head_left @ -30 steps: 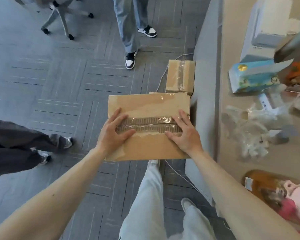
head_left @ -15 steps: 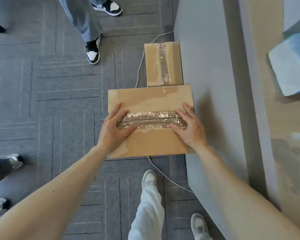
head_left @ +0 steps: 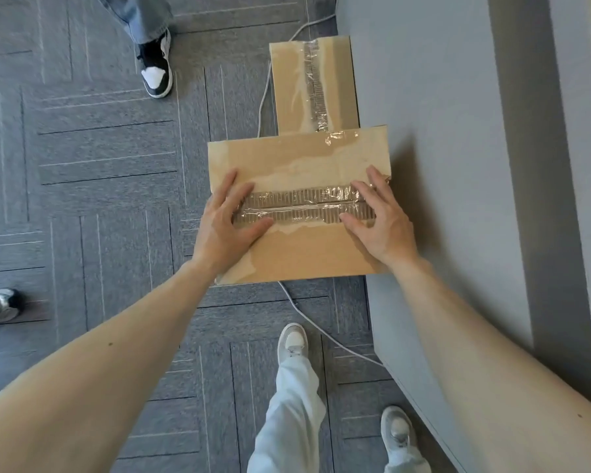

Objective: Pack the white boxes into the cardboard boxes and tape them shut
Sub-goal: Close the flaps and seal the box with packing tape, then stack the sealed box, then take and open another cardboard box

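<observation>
Both hands lie flat on top of the closed cardboard box (head_left: pixel 297 254), fingers straight and spread. I see the left hand (head_left: pixel 224 223) pressing the left end of the clear tape (head_left: pixel 304 203) along the seam, and the right hand (head_left: pixel 381 221) pressing the right end. Neither curls round anything. The box is right beside the gray table (head_left: pixel 440 172) side; can't tell what it rests on. A second taped box (head_left: pixel 289 87) lies on the carpet floor (head_left: pixel 99 158) just beyond.

Grey carpet tiles (head_left: pixel 99 148); white cable (head_left: pixel 321 331) on them; black-white sneaker (head_left: pixel 156 71); grey panel (head_left: pixel 440 165) right.
</observation>
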